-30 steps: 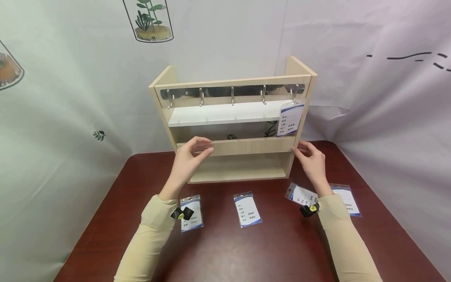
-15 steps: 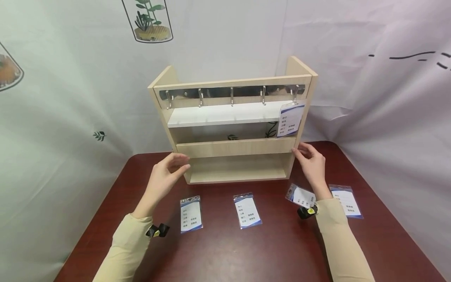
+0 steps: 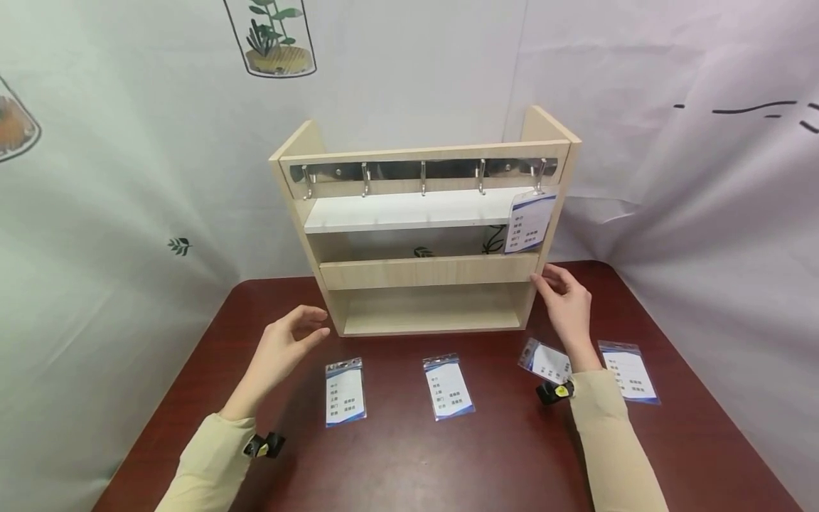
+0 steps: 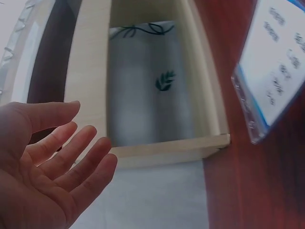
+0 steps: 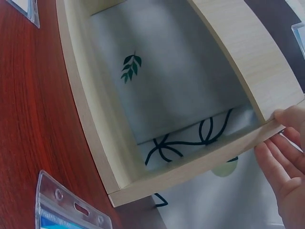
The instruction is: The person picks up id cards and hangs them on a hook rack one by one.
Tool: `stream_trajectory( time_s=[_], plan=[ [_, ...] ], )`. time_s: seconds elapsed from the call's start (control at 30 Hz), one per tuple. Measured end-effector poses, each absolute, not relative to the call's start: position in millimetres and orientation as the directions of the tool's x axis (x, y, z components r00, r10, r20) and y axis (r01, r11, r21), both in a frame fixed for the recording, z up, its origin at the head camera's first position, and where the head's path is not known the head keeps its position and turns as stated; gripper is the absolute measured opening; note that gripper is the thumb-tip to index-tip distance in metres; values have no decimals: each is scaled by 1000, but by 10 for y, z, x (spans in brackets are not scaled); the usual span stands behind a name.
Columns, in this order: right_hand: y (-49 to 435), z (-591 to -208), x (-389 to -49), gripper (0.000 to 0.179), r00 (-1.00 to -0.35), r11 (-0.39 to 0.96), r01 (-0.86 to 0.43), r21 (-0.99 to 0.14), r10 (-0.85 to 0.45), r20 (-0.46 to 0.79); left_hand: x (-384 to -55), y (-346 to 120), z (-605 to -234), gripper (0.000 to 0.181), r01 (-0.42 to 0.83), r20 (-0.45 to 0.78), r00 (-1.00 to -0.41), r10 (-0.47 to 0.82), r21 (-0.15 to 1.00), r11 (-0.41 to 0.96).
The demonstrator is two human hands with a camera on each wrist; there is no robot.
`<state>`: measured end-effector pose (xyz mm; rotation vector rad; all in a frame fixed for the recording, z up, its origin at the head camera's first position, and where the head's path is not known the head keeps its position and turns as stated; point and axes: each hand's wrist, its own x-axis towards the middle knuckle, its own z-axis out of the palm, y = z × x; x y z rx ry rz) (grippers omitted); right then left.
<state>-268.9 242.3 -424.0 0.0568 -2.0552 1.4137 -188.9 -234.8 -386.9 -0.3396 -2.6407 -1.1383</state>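
Note:
A pale wooden shelf rack (image 3: 429, 272) stands on the table, with a metal hook rail across its top front. My right hand (image 3: 566, 302) grips the rack's right side panel, thumb on the front edge and fingers along the outer face, as the right wrist view shows. My left hand (image 3: 286, 348) hovers off the rack's lower left corner, fingers loosely bent and nothing in them. From the rightmost hook hangs a badge holder (image 3: 530, 223). Two more badges lie in front of the rack, a left badge (image 3: 345, 392) and a middle badge (image 3: 448, 387).
Near my right wrist lie a tilted badge (image 3: 547, 361) and, to its right, another badge (image 3: 630, 371), partly covered by the sleeve. The dark red table (image 3: 409, 462) extends in front. A pale printed curtain (image 3: 416, 71) hangs behind and at both sides.
My left hand has moved left and down, away from the rack's front, to beside its lower left corner. My right hand stays at the right side panel.

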Motion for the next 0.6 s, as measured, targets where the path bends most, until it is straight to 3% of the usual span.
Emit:
stream_trajectory(
  time_s=[0.6],
  plan=[
    [2423,-4245,-2687,33,-798,436,-363,-824,311,516,-1937,-2387,-4228,34,269,204,-963,179,634,725]
  ],
)
